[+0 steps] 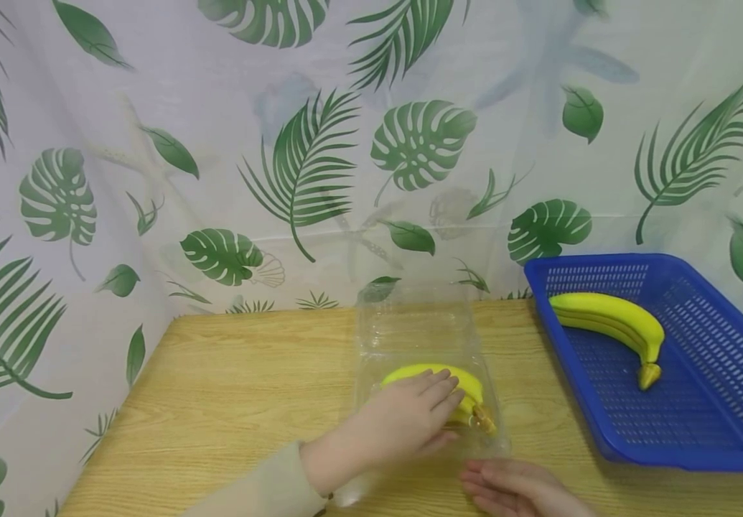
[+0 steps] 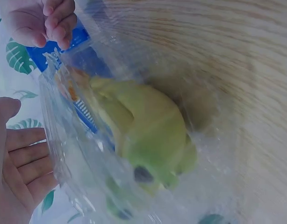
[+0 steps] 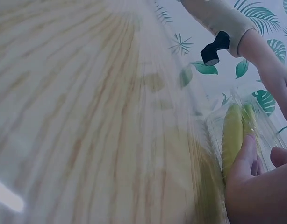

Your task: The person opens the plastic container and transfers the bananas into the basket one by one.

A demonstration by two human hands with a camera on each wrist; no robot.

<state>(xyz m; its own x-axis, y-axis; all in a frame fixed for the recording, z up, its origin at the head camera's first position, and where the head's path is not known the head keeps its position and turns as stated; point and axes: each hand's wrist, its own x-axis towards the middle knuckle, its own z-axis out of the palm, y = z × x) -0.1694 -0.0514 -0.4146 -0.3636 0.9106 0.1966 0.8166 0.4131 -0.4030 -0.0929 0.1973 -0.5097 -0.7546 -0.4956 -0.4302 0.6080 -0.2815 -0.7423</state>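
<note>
Zero grip: my left hand [image 1: 403, 416], fingers straight, hides the middle of the banana bunch [image 1: 469, 384] inside the clear plastic clamshell [image 1: 419, 332]; can't tell contact. My right hand [image 1: 516, 488], fingers loose, is cut off at frame bottom. Clamshell edges hard to trace, thin, glossy. Second bunch [image 1: 610, 319], smooth, curved, in perforated blue basket [image 1: 688, 457].

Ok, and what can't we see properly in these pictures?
- Head view: the middle of the banana bunch in the clear container, hidden by the left hand.
- Head view: the blue basket's right end, cut off by the right edge.
- Left wrist view: the bunch's fine details, hazy behind shiny plastic.
- Right wrist view: part of the left hand, cut off by the right edge.
</note>
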